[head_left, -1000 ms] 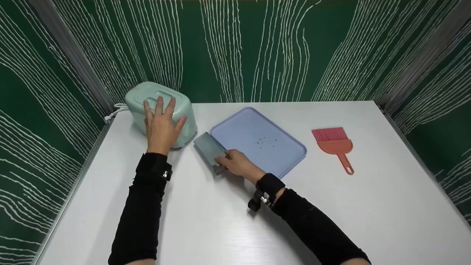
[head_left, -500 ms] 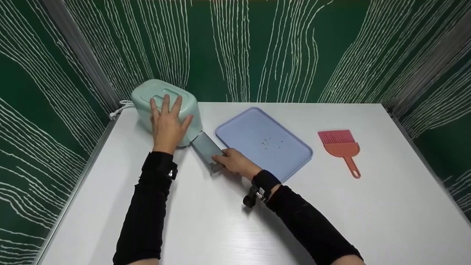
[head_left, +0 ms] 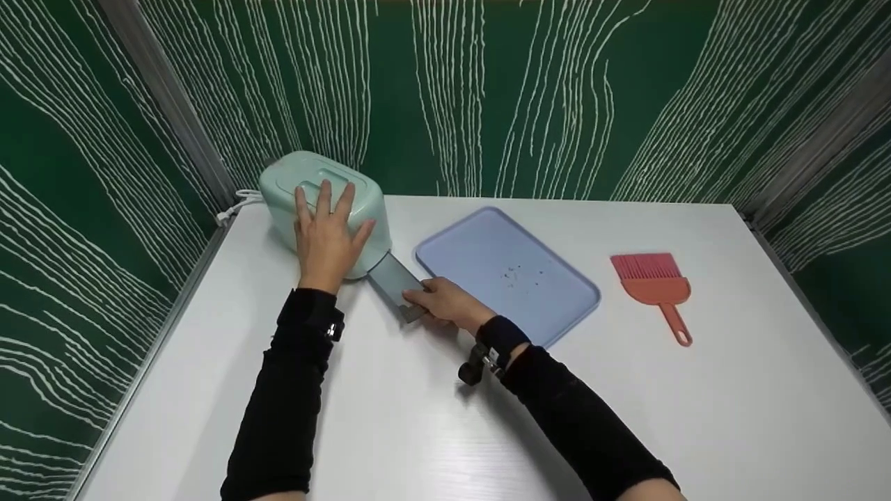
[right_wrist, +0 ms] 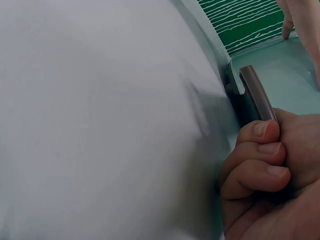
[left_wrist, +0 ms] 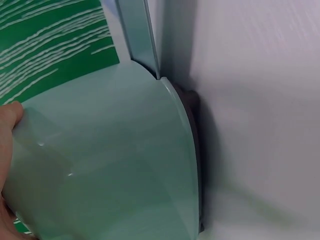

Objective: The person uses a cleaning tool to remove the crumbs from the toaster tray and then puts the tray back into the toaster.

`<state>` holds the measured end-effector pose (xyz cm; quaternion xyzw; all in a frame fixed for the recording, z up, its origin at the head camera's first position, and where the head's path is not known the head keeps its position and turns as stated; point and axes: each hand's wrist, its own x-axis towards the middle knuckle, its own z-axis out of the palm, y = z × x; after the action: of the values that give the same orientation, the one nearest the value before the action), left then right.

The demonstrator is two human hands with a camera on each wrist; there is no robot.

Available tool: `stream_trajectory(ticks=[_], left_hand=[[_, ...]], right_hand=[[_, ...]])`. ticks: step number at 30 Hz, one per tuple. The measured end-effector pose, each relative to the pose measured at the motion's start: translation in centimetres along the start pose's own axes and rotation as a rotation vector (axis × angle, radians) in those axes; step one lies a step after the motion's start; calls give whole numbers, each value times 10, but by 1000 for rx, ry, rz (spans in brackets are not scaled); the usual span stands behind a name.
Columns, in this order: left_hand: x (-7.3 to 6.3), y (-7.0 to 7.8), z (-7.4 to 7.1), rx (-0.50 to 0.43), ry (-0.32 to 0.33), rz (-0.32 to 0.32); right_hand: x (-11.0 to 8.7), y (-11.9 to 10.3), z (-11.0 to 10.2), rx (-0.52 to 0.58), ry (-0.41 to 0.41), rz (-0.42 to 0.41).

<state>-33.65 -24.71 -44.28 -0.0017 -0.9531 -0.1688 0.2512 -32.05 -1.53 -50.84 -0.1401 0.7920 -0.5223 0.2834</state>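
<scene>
Two hands are working at the far left corner of the white table (head_left: 431, 431). The right hand (head_left: 445, 304) is pinching the near end of a flat grey crumb tray (head_left: 397, 282), fingers (right_wrist: 260, 150) curled round its lip, and the tray's far end is sitting at the base of the mint-green toaster (head_left: 324, 202), partly inside the slot as far as the head view shows. The left hand (head_left: 327, 233) is lying flat on the toaster's top, fingers straight and spread, bracing the body rather than gripping it. A white cord (head_left: 233, 207) is trailing off the far left edge behind the toaster. Just right of the grey tray, a pale blue serving tray (head_left: 550, 306) is lying with a few dark crumbs (head_left: 518, 273) on it, and well apart, toward the right edge, a red brush (head_left: 658, 285) is resting.

Judging from this, the sliding of the crumb tray along the toaster's slot is in hand. The next move is calling for a straight, level travel in line with the slot, with the left palm holding the toaster from shifting.
</scene>
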Motion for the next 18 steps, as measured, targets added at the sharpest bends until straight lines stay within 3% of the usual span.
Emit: stream_trajectory(ticks=[5,13,18], left_hand=[[-1,1,0,9,-17,-9],[0,2,-4,40,-55,-21],[-1,1,-4,40,-58,-22]], right_hand=[[4,1,2,13,16,6],[10,1,7,-69,86,-6],[10,0,3,-74,66,-1]])
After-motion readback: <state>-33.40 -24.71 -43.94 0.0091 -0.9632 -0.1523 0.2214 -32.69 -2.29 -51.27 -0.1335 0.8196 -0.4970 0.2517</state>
